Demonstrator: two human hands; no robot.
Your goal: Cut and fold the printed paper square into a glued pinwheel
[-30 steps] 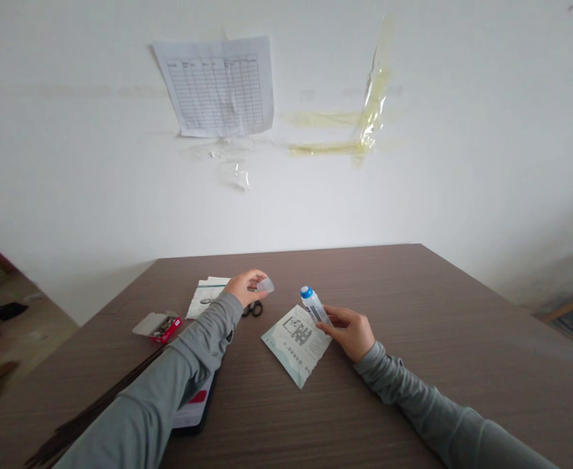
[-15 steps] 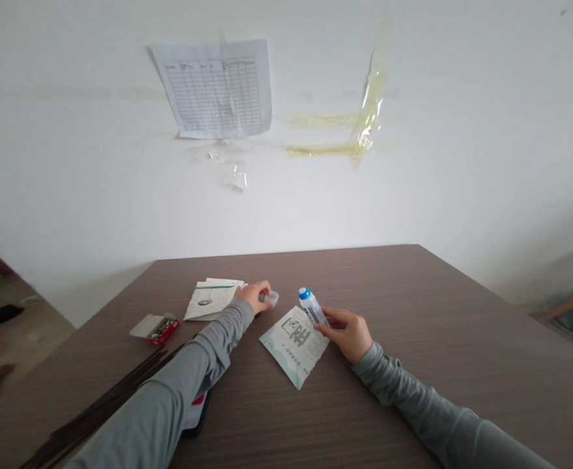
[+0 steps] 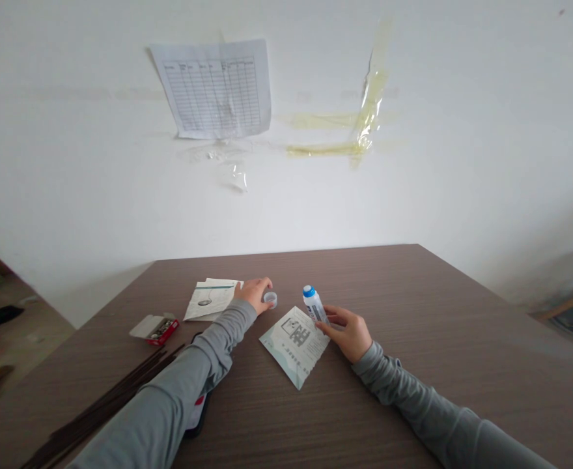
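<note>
Right fingers (image 3: pixel 336 314) clamped on the blue-topped bottle (image 3: pixel 313 305), which I hold tilted near the paper (image 3: pixel 295 348) | left fingers (image 3: pixel 261 285) parted at the cap (image 3: pixel 270 300) on the worktop (image 3: pixel 389 293) | whether they touch it, I can't tell

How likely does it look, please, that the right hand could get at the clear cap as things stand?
Probably not readily: the right hand is taken up with the blue-topped bottle, and the left hand, thumb and fingers parted, is close beside the clear cap.

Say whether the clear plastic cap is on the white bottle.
Off: the clear round plastic cap is by the left hand, apart from the blue-topped white bottle.
</note>
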